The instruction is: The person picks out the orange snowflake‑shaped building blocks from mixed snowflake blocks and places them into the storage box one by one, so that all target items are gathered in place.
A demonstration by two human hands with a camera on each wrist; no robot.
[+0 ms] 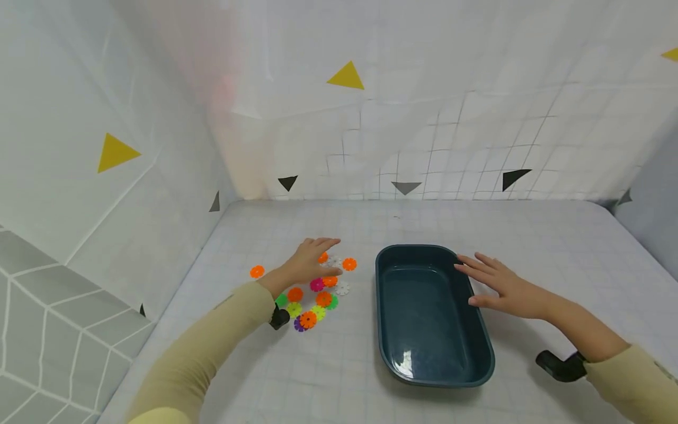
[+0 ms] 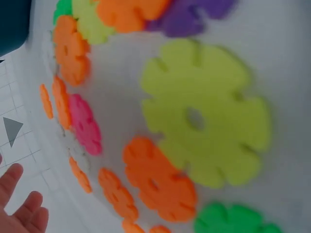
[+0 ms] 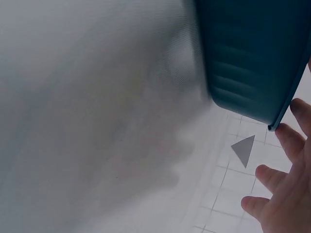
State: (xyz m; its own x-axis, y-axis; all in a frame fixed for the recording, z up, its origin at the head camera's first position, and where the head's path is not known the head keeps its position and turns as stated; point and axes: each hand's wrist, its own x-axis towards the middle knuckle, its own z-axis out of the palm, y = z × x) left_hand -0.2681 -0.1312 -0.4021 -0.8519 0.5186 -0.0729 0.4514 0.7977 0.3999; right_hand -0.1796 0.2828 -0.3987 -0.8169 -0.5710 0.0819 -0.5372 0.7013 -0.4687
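On the tabletop (image 1: 296,377) before us, the discs (image 1: 323,299) lie scattered to the left of the basin (image 1: 429,318). Our left hand (image 1: 309,262) is over the discs, our right hand (image 1: 503,288) at the basin's right rim. Behind the tabletop we have a backdrop (image 1: 424,129).

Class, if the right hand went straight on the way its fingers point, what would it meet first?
Likely the dark teal, oblong, plastic-looking tray: the right hand has its fingertips by the tray's right edge. Depth is unclear; held higher than that edge, the hand might pass over it.
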